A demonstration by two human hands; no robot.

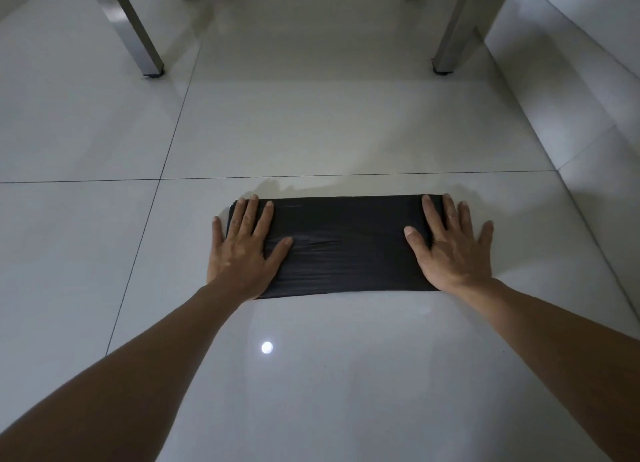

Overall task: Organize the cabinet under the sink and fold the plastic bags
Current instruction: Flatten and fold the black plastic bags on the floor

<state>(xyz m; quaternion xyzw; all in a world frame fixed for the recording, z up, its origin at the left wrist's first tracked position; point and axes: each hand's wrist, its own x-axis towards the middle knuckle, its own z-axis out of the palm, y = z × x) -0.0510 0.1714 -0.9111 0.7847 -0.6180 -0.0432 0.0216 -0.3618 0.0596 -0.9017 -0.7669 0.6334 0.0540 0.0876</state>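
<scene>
Black plastic bag [346, 247] lies flat on tiled floor [311, 122], folded into wide strip. Left hand [242, 250] presses bag's left end, right hand [450, 250] its right end; fingers straight and splayed, gripping nothing. Likely flattening fold, squeezing air out. Metal legs [138, 32] stand well beyond bag.

Bare forearms [145, 368], no sleeves, rings or watch

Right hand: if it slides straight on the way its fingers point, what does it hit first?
Probably nothing nearby: past the right hand lies bare glossy white tile floor; the square metal leg comes next, depth unclear.
</scene>
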